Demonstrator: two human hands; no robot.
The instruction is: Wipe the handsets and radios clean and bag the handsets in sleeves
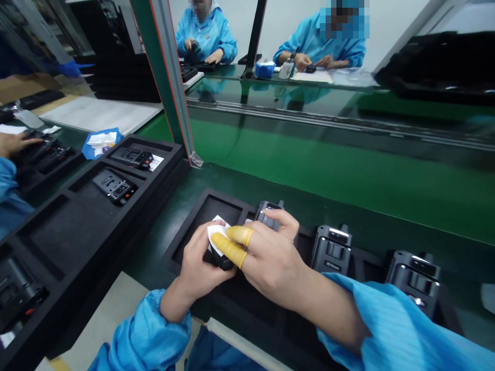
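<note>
Black device [223,262] clamped in the grip of the left hand [197,264], above the near black tray [218,207] on the dark green surface [226,178]. Partly covered by white cloth [213,236], with the right hand's [273,260] two yellow-sheathed fingers [229,249] closed together on it. Rightward in the same tray, three dark handsets [331,250]; leftward, a longer black tray [79,226] holding more.
</note>
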